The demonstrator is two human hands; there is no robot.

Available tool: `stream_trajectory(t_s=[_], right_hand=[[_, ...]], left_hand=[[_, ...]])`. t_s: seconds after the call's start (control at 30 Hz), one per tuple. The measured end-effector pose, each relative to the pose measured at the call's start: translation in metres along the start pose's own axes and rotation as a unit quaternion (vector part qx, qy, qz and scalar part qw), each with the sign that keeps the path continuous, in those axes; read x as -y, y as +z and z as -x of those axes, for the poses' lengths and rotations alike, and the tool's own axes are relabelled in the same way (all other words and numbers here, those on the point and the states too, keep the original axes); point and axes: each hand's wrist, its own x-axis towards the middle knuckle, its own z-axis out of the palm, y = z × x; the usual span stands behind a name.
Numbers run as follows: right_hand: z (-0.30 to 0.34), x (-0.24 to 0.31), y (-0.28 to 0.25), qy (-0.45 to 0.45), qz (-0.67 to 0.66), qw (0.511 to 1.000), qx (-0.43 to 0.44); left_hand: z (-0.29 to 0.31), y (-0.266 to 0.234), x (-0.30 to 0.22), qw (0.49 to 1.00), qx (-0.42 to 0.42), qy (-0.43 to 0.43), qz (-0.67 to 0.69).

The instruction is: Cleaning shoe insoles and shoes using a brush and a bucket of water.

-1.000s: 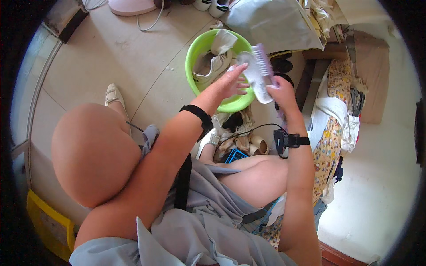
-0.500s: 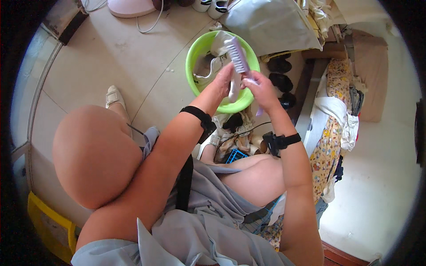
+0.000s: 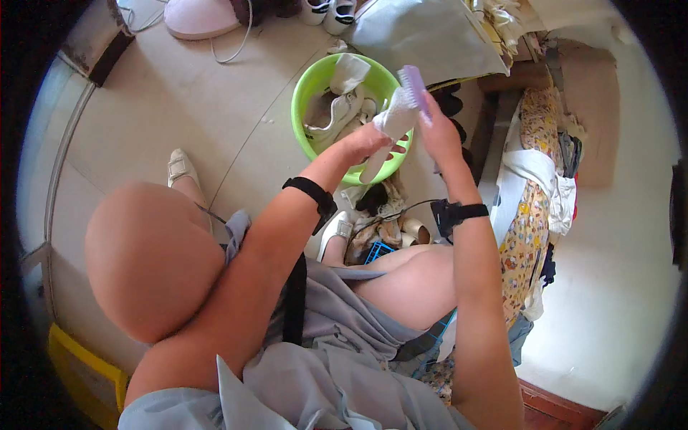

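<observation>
Over the right side of a light green basin (image 3: 299, 107), my left hand (image 3: 368, 141) is closed around a white insole (image 3: 396, 117), a flat, sole-shaped piece whose lower end sticks out below the fingers. My right hand (image 3: 438, 134) grips a light purple scrubbing brush (image 3: 413, 87). Its pale bristles face left and meet the insole's upper end; the brush's handle is mostly hidden by the hand. Inside the basin lie white shoes (image 3: 342, 118) and a white piece of cloth or paper (image 3: 351, 73).
Dark shoes (image 3: 449, 102) line the floor right of the basin. A large silver-grey bag (image 3: 430, 39) stands behind it, with white sneakers (image 3: 326, 13) to its left. Shoes and cloth are heaped by a blue plastic grid (image 3: 380, 251). A yellow stool (image 3: 89, 365) is at lower left.
The brush has moved right and slightly down, tilting differently. The insole has turned so its broad face shows, with its upper end now further right. The whole view has shifted slightly.
</observation>
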Motion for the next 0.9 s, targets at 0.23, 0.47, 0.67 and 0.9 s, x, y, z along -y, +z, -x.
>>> stream_trajectory(t_s=[0.23, 0.47, 0.67, 0.9], right_hand=[[0.017, 0.005, 0.026, -0.044, -0.095, 0.994, 0.019], [0.035, 0.050, 0.011, -0.096, -0.042, 0.991, 0.081], [0.001, 0.008, 0.004, -0.059, -0.033, 0.996, -0.056], [0.031, 0.043, 0.025, -0.127, -0.071, 0.987, 0.074]], left_hand=[[0.012, -0.001, -0.024, 0.989, -0.115, 0.086, 0.025], [0.009, -0.032, -0.023, 0.996, -0.080, 0.007, -0.047], [0.006, -0.012, -0.001, 0.994, 0.073, 0.019, -0.084], [0.007, -0.047, 0.006, 0.983, -0.031, 0.000, -0.181]])
